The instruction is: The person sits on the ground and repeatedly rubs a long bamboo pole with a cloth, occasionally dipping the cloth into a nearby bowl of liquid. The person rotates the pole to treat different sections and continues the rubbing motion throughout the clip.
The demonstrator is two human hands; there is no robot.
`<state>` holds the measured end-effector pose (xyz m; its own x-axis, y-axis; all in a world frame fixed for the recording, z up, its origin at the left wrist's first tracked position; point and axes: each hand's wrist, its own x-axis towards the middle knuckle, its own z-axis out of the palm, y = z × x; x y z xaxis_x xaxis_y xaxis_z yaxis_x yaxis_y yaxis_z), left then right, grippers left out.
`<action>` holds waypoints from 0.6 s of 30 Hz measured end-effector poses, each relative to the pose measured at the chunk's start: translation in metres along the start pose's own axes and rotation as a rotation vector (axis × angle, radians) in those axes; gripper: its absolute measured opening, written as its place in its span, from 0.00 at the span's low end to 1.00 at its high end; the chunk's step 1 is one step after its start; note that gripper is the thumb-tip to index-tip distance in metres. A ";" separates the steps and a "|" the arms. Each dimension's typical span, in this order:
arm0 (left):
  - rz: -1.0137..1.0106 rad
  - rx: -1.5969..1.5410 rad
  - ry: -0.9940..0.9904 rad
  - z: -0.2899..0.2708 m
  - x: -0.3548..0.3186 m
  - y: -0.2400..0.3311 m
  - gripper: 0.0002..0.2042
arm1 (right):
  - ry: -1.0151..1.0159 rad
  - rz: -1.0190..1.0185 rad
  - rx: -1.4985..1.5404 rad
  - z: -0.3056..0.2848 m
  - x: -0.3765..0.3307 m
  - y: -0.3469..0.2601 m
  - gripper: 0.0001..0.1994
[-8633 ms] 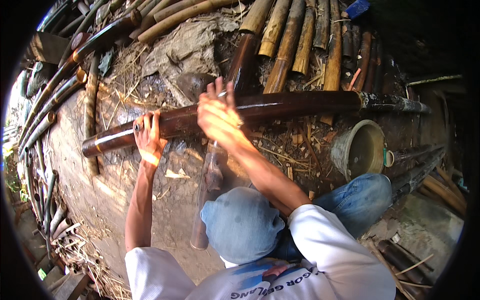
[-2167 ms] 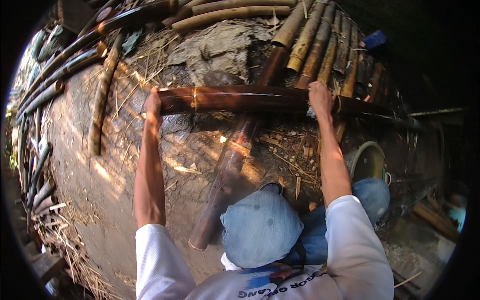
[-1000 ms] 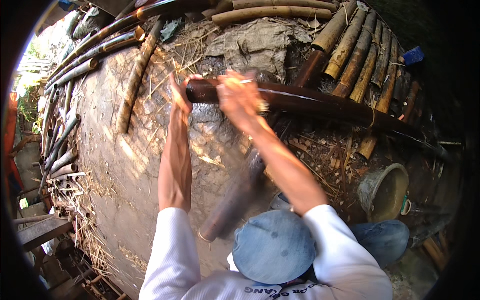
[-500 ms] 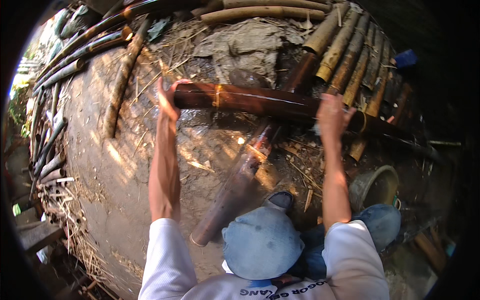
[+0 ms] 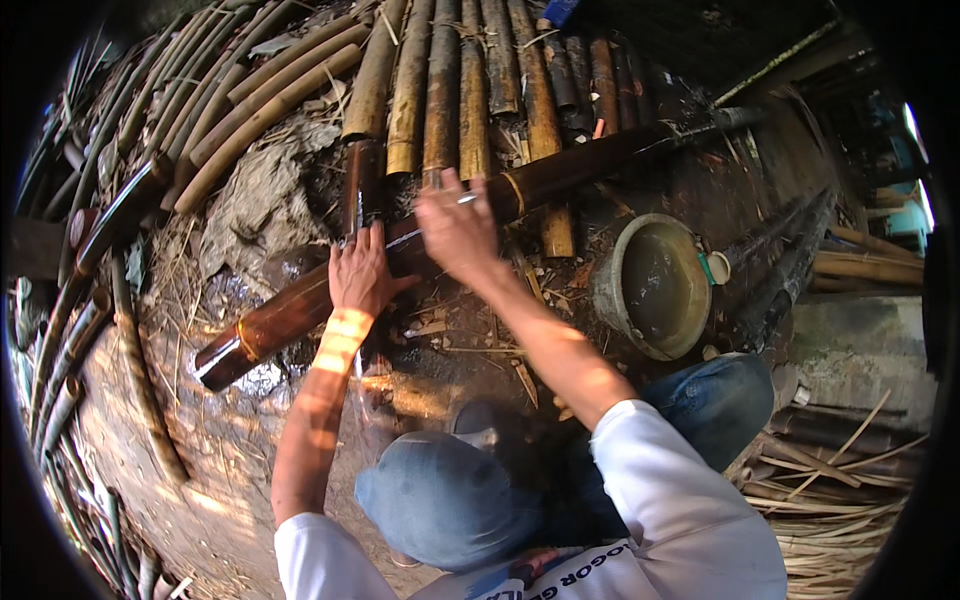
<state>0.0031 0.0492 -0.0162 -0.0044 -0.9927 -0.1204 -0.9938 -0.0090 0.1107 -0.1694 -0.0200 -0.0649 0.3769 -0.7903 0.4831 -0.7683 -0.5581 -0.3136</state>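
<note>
Brown earth floor (image 5: 225, 460) under a grey basin (image 5: 607, 288), crumpled sheet (image 5: 257, 215), pale splinters (image 5: 526, 384) and bamboo poles (image 5: 407, 105).

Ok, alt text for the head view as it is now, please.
A person's left hand and right hand lie on a long, glossy dark-brown pole. A bucket of murky liquid sits to the right; cut bamboo poles lie beyond.

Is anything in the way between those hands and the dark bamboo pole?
Nothing visible. The left hand lies on the dark bamboo pole; the right hand, slightly blurred, is over it, its palm hidden, so I can't tell whether anything is under it. The grey basin is off to the right.
</note>
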 end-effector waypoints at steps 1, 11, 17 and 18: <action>0.022 0.006 0.012 0.004 0.001 -0.003 0.51 | -0.159 0.098 -0.124 -0.021 0.000 0.047 0.13; 0.132 -0.005 0.177 0.008 -0.018 -0.016 0.50 | -0.171 0.348 -0.031 -0.054 0.006 0.085 0.11; 0.253 -0.024 0.376 -0.028 -0.096 -0.120 0.50 | -0.039 -0.114 0.213 -0.018 -0.020 -0.057 0.14; 0.106 -0.054 0.210 -0.036 -0.116 -0.143 0.51 | 0.024 -0.154 0.267 -0.018 -0.022 -0.062 0.15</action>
<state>0.1500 0.1615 0.0173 -0.0798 -0.9916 0.1015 -0.9816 0.0959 0.1649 -0.1398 0.0371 -0.0412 0.4634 -0.6866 0.5602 -0.5384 -0.7202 -0.4375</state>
